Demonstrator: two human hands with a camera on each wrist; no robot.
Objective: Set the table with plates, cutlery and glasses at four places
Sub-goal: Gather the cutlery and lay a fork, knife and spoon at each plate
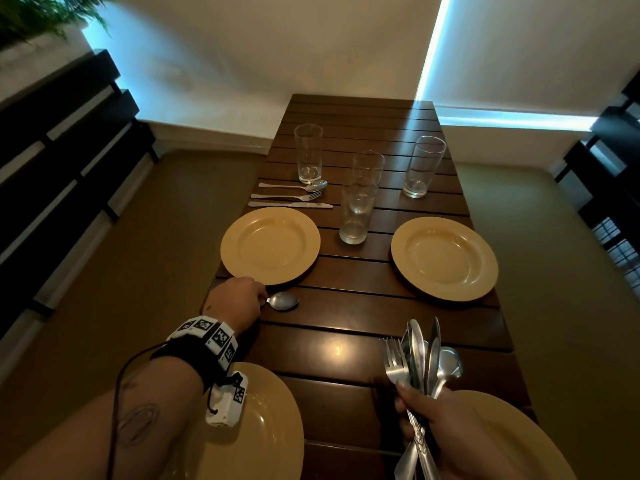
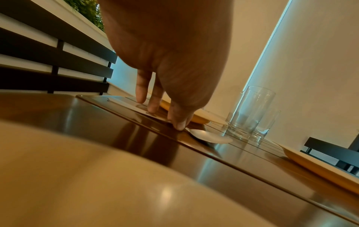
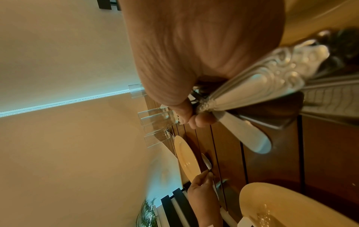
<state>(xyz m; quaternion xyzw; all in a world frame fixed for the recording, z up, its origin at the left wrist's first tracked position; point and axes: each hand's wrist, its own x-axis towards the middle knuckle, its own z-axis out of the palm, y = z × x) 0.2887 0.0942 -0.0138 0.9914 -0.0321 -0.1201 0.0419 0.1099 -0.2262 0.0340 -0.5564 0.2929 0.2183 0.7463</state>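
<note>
Your left hand (image 1: 239, 299) is reaching low over the dark slatted surface (image 1: 346, 344), its fingertips (image 2: 179, 126) pinching the handle of a spoon (image 1: 283, 301) that is lying flat on the wood, bowl pointing right, just beside the near rim of the far-left plate (image 1: 270, 245). Your right hand (image 1: 440, 420) is hovering above the near-right plate (image 1: 540, 448), fingers wrapping tight around a bundle of cutlery (image 1: 420, 355), forks, knives and a spoon fanning upward, the ornate handles sticking out below your fist. Beyond the far-left plate a spoon, fork and knife set (image 1: 291, 195) is lying in a neat row, with a glass (image 1: 308, 154) standing just behind it. Two more glasses (image 1: 358, 209) are waiting one behind the other near the middle of the surface, and a fourth glass (image 1: 422, 168) is standing past the far-right plate (image 1: 444, 258). The near-left plate (image 1: 266, 427) is sitting under your left forearm, partly hidden by the wrist camera rig (image 1: 221, 372)
</note>
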